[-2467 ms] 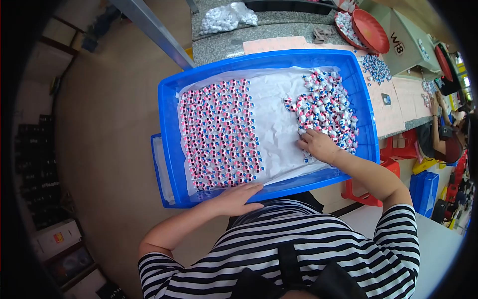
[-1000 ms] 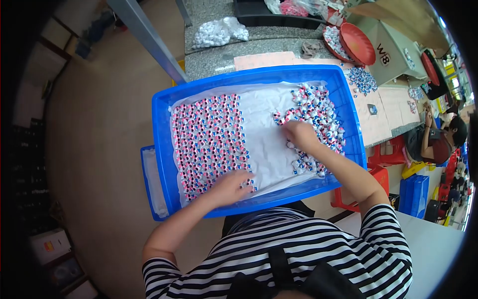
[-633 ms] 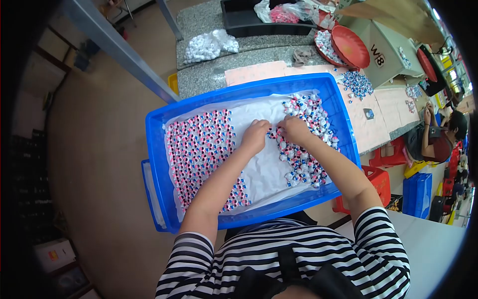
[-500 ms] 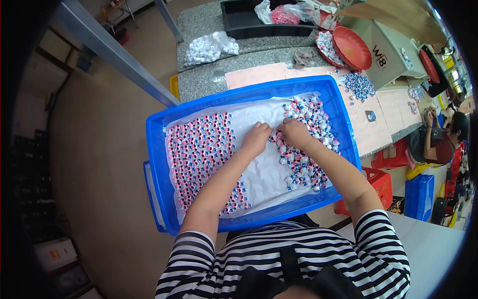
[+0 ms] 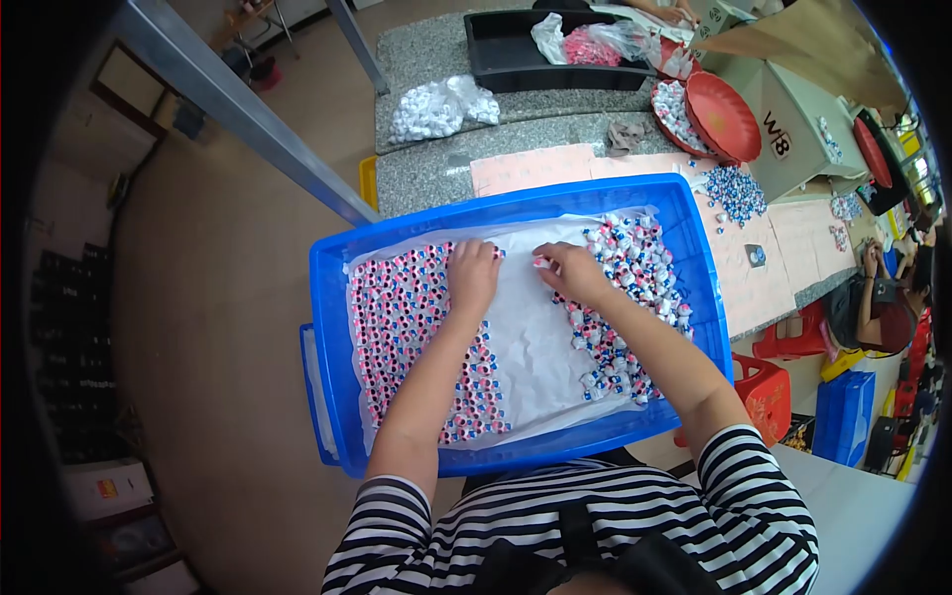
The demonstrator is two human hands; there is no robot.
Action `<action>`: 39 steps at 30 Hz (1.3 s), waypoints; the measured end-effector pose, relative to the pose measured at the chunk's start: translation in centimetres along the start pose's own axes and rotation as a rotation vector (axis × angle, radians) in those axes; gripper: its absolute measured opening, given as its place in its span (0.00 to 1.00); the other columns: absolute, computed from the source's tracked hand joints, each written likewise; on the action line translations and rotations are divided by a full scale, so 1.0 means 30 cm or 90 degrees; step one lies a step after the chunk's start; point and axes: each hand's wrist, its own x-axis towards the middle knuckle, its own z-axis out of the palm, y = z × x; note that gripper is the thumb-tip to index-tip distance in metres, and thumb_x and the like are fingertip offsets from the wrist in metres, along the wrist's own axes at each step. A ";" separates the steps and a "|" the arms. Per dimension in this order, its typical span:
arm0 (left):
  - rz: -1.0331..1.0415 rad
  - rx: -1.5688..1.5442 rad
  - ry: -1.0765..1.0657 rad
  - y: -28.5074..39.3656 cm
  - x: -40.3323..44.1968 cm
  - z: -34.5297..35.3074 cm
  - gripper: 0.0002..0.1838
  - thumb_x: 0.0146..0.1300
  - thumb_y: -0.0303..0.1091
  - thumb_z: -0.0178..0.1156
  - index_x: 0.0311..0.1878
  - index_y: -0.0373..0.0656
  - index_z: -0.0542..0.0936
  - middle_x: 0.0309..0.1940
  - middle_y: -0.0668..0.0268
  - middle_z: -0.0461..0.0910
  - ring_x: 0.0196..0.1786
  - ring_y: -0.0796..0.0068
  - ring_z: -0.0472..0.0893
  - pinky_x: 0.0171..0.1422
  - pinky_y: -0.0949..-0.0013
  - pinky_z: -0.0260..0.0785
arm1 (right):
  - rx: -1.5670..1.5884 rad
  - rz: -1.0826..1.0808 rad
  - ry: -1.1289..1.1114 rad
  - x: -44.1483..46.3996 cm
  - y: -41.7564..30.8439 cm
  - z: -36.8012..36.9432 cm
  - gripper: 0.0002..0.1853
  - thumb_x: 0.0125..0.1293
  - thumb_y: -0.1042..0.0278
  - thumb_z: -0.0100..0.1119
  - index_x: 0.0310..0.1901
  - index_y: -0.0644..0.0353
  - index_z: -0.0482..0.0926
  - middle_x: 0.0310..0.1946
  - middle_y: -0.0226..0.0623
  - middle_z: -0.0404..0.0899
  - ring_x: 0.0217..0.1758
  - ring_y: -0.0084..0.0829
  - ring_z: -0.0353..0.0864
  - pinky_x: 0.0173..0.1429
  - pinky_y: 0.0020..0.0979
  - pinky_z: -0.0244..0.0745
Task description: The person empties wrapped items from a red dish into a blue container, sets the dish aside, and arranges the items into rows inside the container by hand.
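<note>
A blue plastic tub (image 5: 327, 327) lined with white paper (image 5: 531, 347) lies before me. On its left, small white, pink and blue figurines (image 5: 397, 327) stand in close rows; on its right, more of them lie in a loose heap (image 5: 635, 327). My left hand (image 5: 473, 278) is at the upper right edge of the rows, fingers closed around a small figurine that partly shows at the fingertips. By the heap's left edge, my right hand (image 5: 577, 274) pinches another figurine (image 5: 540, 263) over the paper.
Behind the tub, a stone-topped table holds a bag of white pieces (image 5: 441, 107), a black tray (image 5: 555, 74), red bowls (image 5: 722, 117) and scattered blue pieces (image 5: 734, 193). A metal post (image 5: 248, 109) rises at left. A red stool (image 5: 762, 392) and a seated person (image 5: 888, 307) are at right.
My left hand has moved left from the paper's middle to the edge of the rows. My right hand has drawn slightly apart from it, with a figurine in its fingertips. The camera view has shifted.
</note>
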 end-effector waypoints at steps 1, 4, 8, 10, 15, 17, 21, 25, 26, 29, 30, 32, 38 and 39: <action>0.005 0.041 0.017 -0.019 0.010 0.001 0.13 0.52 0.34 0.66 0.40 0.39 0.81 0.35 0.61 0.75 0.43 0.58 0.74 0.48 0.57 0.67 | 0.006 0.004 0.023 0.014 -0.002 0.026 0.12 0.55 0.68 0.66 0.40 0.61 0.81 0.33 0.44 0.82 0.32 0.39 0.83 0.39 0.36 0.77; 0.005 0.070 0.021 -0.051 0.019 0.018 0.13 0.51 0.36 0.67 0.39 0.40 0.81 0.35 0.62 0.76 0.43 0.59 0.74 0.47 0.57 0.66 | 0.018 0.014 0.070 0.056 -0.007 0.095 0.12 0.54 0.68 0.67 0.40 0.61 0.82 0.33 0.44 0.81 0.32 0.38 0.83 0.39 0.35 0.78; 0.009 0.099 0.032 -0.063 0.028 0.042 0.14 0.50 0.37 0.67 0.38 0.41 0.81 0.34 0.63 0.75 0.42 0.61 0.73 0.48 0.58 0.65 | 0.022 0.081 0.114 0.099 -0.013 0.158 0.14 0.50 0.64 0.69 0.39 0.59 0.83 0.33 0.44 0.80 0.34 0.42 0.82 0.42 0.39 0.77; 0.011 0.107 0.037 -0.068 0.030 0.050 0.14 0.50 0.37 0.67 0.38 0.42 0.81 0.33 0.63 0.75 0.42 0.62 0.73 0.48 0.58 0.65 | 0.006 0.084 0.134 0.116 -0.021 0.179 0.14 0.50 0.66 0.69 0.39 0.61 0.83 0.34 0.44 0.80 0.33 0.39 0.82 0.40 0.37 0.77; 0.035 0.086 0.046 -0.081 0.021 0.049 0.14 0.50 0.38 0.67 0.38 0.43 0.81 0.33 0.64 0.74 0.42 0.63 0.73 0.48 0.59 0.64 | 0.002 0.118 0.113 0.133 -0.044 0.209 0.13 0.51 0.69 0.67 0.38 0.63 0.82 0.36 0.45 0.80 0.34 0.40 0.82 0.41 0.37 0.77; 0.065 0.073 0.052 -0.091 0.021 0.038 0.13 0.50 0.38 0.67 0.37 0.43 0.82 0.33 0.65 0.74 0.42 0.63 0.72 0.48 0.59 0.63 | -0.010 0.100 0.138 0.133 -0.027 0.235 0.12 0.51 0.70 0.65 0.38 0.63 0.82 0.36 0.45 0.80 0.35 0.42 0.82 0.41 0.38 0.77; 0.074 0.067 0.026 -0.101 0.028 0.030 0.12 0.50 0.37 0.67 0.37 0.43 0.83 0.32 0.67 0.74 0.41 0.64 0.73 0.45 0.59 0.63 | -0.031 0.058 0.177 0.130 -0.025 0.258 0.09 0.52 0.73 0.62 0.37 0.63 0.82 0.36 0.45 0.79 0.37 0.45 0.81 0.43 0.40 0.77; 0.074 0.059 0.024 -0.109 0.038 0.027 0.10 0.51 0.35 0.66 0.36 0.43 0.83 0.32 0.67 0.74 0.40 0.63 0.73 0.45 0.59 0.63 | -0.021 0.041 0.151 0.126 -0.044 0.257 0.08 0.53 0.75 0.59 0.36 0.63 0.81 0.36 0.44 0.79 0.37 0.47 0.80 0.43 0.41 0.76; 0.074 0.059 0.023 -0.112 0.036 0.026 0.10 0.51 0.35 0.66 0.36 0.43 0.83 0.32 0.67 0.74 0.40 0.63 0.73 0.45 0.59 0.63 | -0.025 0.036 0.144 0.125 -0.047 0.261 0.08 0.53 0.75 0.59 0.36 0.63 0.81 0.36 0.44 0.79 0.37 0.47 0.80 0.43 0.41 0.76; 0.081 0.064 0.001 -0.119 0.037 0.023 0.10 0.52 0.34 0.66 0.37 0.43 0.83 0.32 0.67 0.74 0.40 0.63 0.73 0.45 0.59 0.63 | -0.025 0.021 0.140 0.131 -0.051 0.274 0.07 0.53 0.75 0.59 0.36 0.63 0.80 0.36 0.43 0.79 0.37 0.46 0.80 0.43 0.41 0.76; 0.081 0.064 0.002 -0.120 0.037 0.018 0.10 0.52 0.34 0.66 0.37 0.43 0.83 0.32 0.67 0.74 0.40 0.63 0.73 0.45 0.59 0.63 | -0.020 0.012 0.143 0.133 -0.052 0.278 0.07 0.53 0.75 0.59 0.36 0.63 0.80 0.36 0.43 0.79 0.37 0.46 0.80 0.43 0.41 0.76; 0.070 0.046 0.003 -0.122 0.033 0.006 0.10 0.52 0.35 0.65 0.37 0.43 0.83 0.32 0.66 0.74 0.41 0.63 0.73 0.45 0.59 0.63 | -0.016 0.003 0.146 0.138 -0.052 0.284 0.07 0.53 0.75 0.59 0.36 0.63 0.80 0.36 0.43 0.79 0.37 0.46 0.80 0.43 0.41 0.76; 0.099 -0.012 0.023 -0.105 0.003 -0.026 0.10 0.52 0.35 0.65 0.37 0.42 0.83 0.32 0.65 0.75 0.41 0.62 0.73 0.46 0.58 0.64 | -0.042 -0.017 0.157 0.154 -0.086 0.279 0.08 0.53 0.75 0.60 0.36 0.61 0.80 0.35 0.42 0.79 0.38 0.44 0.80 0.43 0.40 0.76; 0.103 0.001 0.013 -0.105 0.002 -0.023 0.09 0.53 0.35 0.65 0.36 0.42 0.83 0.32 0.65 0.75 0.41 0.63 0.73 0.46 0.59 0.64 | -0.046 -0.018 0.161 0.147 -0.084 0.263 0.08 0.53 0.75 0.60 0.37 0.61 0.80 0.35 0.42 0.79 0.38 0.44 0.80 0.43 0.40 0.76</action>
